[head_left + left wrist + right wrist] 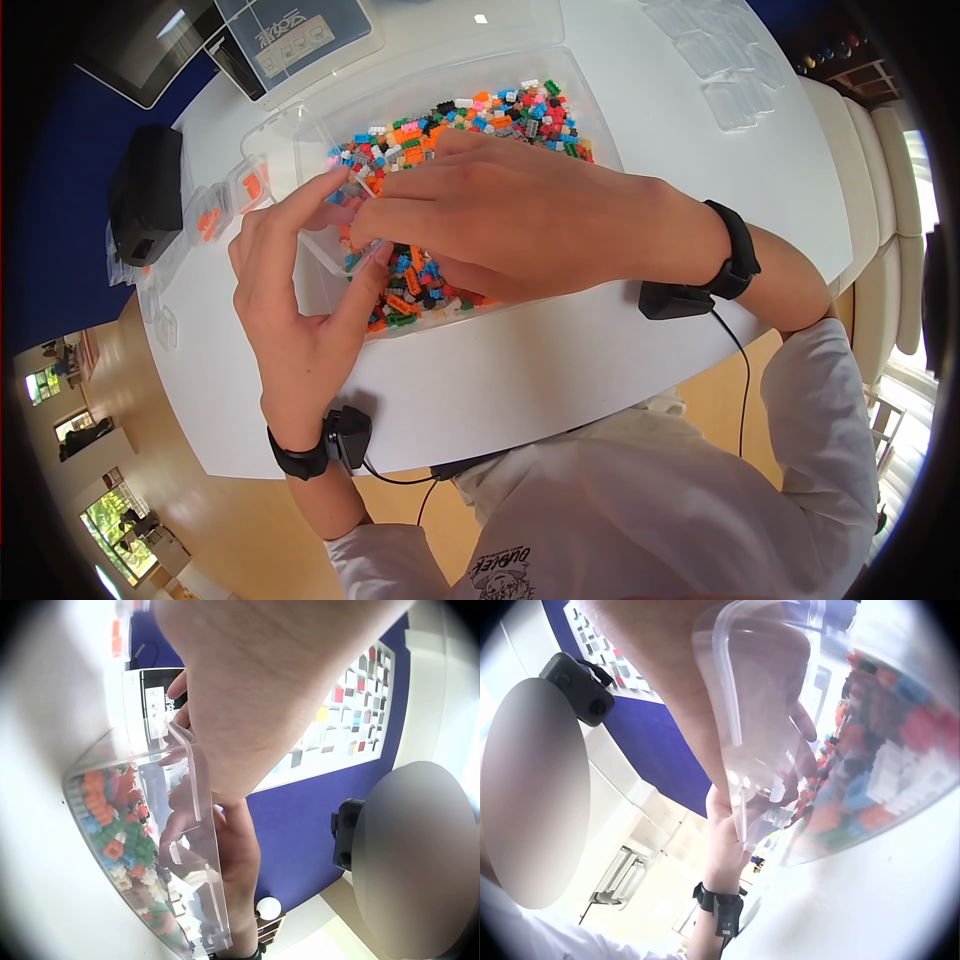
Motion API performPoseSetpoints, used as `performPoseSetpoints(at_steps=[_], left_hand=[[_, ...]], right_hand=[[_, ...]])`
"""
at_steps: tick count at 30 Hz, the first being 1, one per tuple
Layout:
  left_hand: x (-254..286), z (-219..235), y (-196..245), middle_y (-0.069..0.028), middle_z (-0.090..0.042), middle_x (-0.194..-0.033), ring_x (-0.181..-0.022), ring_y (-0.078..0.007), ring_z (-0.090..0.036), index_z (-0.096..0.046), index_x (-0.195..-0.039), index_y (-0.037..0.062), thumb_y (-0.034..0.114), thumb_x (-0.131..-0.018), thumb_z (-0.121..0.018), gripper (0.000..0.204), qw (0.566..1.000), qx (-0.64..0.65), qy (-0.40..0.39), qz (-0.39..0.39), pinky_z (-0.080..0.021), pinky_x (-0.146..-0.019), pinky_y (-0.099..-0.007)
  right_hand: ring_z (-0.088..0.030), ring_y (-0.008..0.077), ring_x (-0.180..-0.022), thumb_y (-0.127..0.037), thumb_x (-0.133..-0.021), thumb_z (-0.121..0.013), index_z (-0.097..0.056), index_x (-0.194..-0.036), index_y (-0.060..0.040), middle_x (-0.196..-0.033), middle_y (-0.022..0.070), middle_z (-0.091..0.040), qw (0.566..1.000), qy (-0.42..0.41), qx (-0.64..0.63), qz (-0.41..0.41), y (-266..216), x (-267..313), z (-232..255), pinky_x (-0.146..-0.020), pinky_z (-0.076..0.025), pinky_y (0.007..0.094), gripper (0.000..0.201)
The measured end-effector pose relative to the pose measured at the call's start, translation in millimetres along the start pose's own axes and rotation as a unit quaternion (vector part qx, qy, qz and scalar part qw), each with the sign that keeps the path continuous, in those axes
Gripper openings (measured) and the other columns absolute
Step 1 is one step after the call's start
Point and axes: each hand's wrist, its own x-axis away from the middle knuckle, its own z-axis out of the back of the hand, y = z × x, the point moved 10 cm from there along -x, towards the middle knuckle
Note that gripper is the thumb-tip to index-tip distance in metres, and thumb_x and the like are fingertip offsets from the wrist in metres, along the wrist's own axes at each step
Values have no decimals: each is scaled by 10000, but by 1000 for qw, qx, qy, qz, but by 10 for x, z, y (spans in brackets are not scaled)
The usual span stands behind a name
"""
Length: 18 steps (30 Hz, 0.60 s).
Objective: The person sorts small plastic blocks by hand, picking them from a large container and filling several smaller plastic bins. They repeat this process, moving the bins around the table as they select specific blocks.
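Observation:
My left hand (290,325) grips a small clear plastic box (328,252) between thumb and fingers, tilted over a large clear bin (600,120). Colourful small building bricks (408,285) fill much of that bin. Palm down, my right hand (520,215) lies across above the bricks, its foremost fingers right at the small box's edge. Its thumb and fingertips are partly hidden, and I cannot tell whether they pinch a brick. In the left wrist view the right hand (238,847) shows partly through the bin's clear wall.
Small clear boxes with orange bricks (208,222) stand to the left, beside a black case (150,195). Clear lids or trays (735,105) lie at the back right. Behind the bin is a dark-blue-topped box (300,45). Cables (748,380) trail from both wrist cameras.

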Motion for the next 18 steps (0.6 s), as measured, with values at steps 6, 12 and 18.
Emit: performPoseSetpoints(at_steps=[6, 12, 18], left_hand=[[2, 2, -7, -58, -792, -1126, -1087, -263, -691, -776, -1477, 145, 100, -863, -966, 644, 1000, -2, 2, 5, -480, -1074, -427], [1, 4, 2, -62, -790, -1137, -1093, -266, -690, -779, -1473, 149, 100, -861, -963, 642, 1000, -3, 2, 1, -482, -1073, -428], [7, 1, -22, -78, -801, -1218, -1121, -292, -697, -781, -1459, 143, 73, -835, -927, 645, 1000, 5, -6, 1, -480, -1100, -435]], right_hand=[[-778, 366, -1067, 17, -935, -767, -640, -1459, -62, -1142, 130, -791, 1000, -7, 0, -9, -9, -14, 3, -961, -562, 501, 544], [-776, 366, -1065, 19, -937, -766, -629, -1507, -68, -1138, 125, -789, 1000, -11, 0, -5, -18, -16, 6, -950, -562, 498, 593], [-762, 358, -989, 7, -957, -763, -689, -1288, -57, -1072, 123, -776, 1000, 9, 0, 9, -17, 10, 12, -919, -554, 483, 346]])
